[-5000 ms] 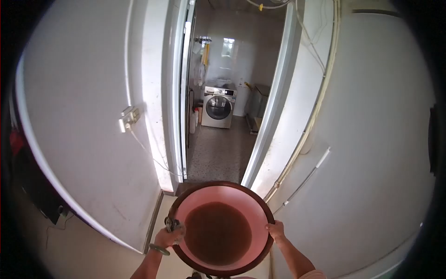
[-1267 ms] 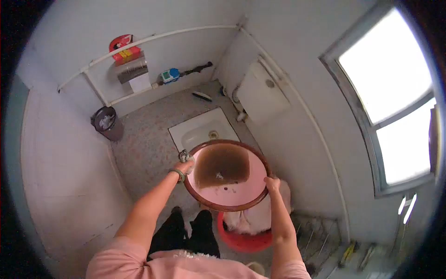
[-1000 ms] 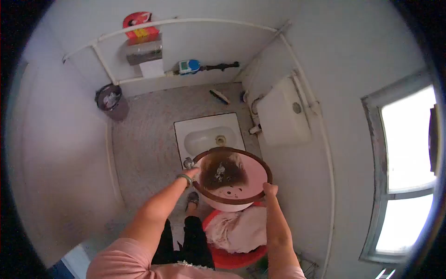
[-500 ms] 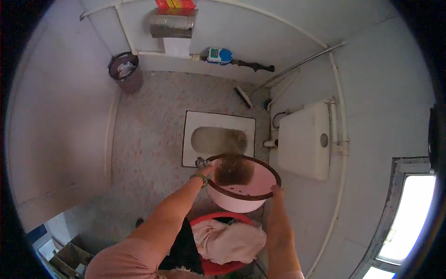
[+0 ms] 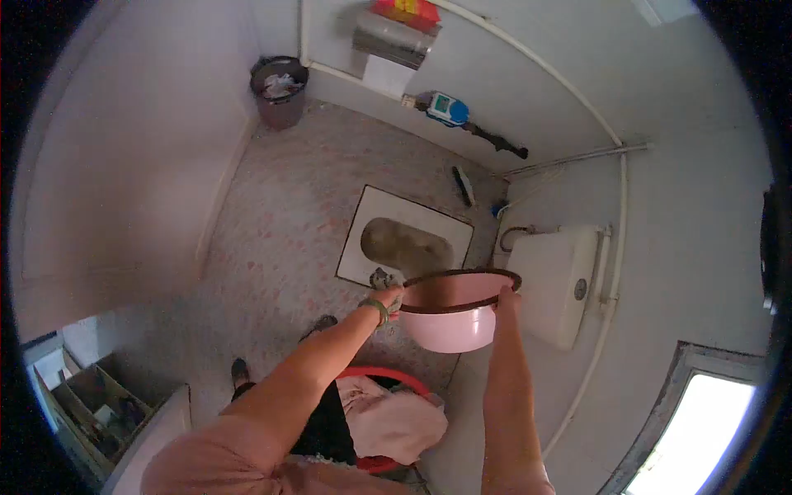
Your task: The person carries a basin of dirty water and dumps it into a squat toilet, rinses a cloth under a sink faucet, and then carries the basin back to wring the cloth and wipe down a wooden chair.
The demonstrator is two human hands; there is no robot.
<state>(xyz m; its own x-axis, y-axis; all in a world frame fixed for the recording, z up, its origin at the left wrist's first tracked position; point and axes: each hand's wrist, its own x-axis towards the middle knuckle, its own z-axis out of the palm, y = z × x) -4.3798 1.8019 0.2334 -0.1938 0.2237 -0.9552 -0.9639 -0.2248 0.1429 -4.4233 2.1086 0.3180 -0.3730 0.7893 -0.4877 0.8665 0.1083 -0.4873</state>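
A pink basin [image 5: 450,330] with a dark brown rim is held between my two hands, tilted away from me at the near edge of the squat toilet [image 5: 353,247]. My left hand [image 5: 388,302], with a green band at the wrist, is closed on the basin's left rim. A crumpled greyish thing [image 5: 381,279], perhaps a cloth, is at that hand's fingers. My right hand [image 5: 506,299] grips the right side of the rim. Murky brownish liquid [image 5: 425,262] shows in the toilet bowl just beyond the basin. The basin's bottom is mostly hidden.
Below the basin stands a red tub [image 5: 379,371] with pink cloth [image 5: 400,425]. A white cistern [image 5: 557,289] hangs on the right wall. A waste bin [image 5: 280,111] stands in the far left corner, a brush [image 5: 464,186] near the back wall, and a compartmented box [image 5: 99,404] lower left.
The view has turned and shifted. The basin is tipped further, showing more of its outer side. Dark liquid seen inside it and spilling over its far rim is now much less visible.
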